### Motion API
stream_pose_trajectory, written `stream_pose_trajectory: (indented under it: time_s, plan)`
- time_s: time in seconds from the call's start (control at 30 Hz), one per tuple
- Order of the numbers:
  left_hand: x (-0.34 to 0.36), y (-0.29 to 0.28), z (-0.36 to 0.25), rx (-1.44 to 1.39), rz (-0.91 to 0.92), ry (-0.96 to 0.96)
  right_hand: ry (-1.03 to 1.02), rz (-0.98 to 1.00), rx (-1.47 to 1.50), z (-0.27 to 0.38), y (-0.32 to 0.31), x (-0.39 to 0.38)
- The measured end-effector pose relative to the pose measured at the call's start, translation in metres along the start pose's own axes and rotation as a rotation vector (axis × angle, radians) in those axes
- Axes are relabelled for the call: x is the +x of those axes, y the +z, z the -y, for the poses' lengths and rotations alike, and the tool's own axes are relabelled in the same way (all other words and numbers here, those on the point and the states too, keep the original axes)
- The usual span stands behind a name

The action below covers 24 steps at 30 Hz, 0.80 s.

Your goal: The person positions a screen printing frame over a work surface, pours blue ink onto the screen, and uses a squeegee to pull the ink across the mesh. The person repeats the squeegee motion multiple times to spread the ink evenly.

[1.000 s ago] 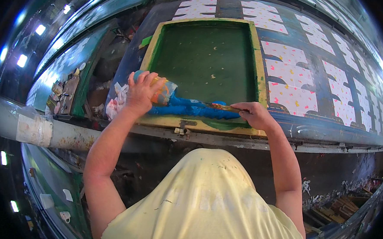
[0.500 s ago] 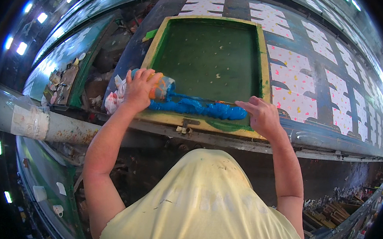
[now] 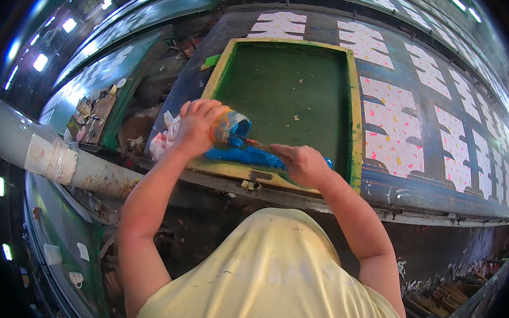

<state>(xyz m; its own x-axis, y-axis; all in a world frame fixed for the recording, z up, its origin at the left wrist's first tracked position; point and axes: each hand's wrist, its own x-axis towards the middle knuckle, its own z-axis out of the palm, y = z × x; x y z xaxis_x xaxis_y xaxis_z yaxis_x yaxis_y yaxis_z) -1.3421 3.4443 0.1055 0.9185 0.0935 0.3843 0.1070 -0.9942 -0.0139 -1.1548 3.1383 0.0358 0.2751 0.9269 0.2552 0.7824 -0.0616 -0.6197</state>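
Note:
My left hand [image 3: 197, 130] grips an orange-and-blue tub [image 3: 222, 129], tipped on its side with its mouth to the right. Blue paint coats the tub's inside. In my right hand [image 3: 307, 166] is a thin, paint-smeared stirring stick [image 3: 262, 145], its far end at the tub's mouth. Below both lies a thick strip of blue paint [image 3: 249, 156], along the near side of a wooden-framed screen [image 3: 354, 121] with dark green mesh. My right hand hides part of that strip.
The screen rests on a long dark table [image 3: 388, 186] bearing rows of white printed pieces [image 3: 392, 103]. Crumpled pinkish-white rags [image 3: 164, 137] lie left of the tub. A thick grey pipe [image 3: 101, 171] runs at the left. A metal rail [image 3: 298, 200] edges the table's near side.
My right hand has moved left with the stick, from the paint strip's right end to the tub's mouth. The tub has turned so its blue inside shows more.

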Motion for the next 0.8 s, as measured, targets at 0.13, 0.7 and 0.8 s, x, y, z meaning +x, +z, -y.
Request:
stream_pose_trajectory:
  time_s: [0.13, 0.7, 0.8]
  plan:
    - [-0.013, 0.013, 0.010, 0.121, -0.113, -0.009, 0.313, 0.182, 0.744, -0.022, -0.012, 0.006]
    - [-0.028, 0.019, 0.034, 0.133, -0.115, -0.165, 0.159, 0.024, -0.326, -0.040, -0.106, -0.100]
    - [-0.018, 0.024, 0.020, 0.126, -0.063, -0.133, 0.123, -0.010, -0.347, -0.036, -0.110, -0.104]
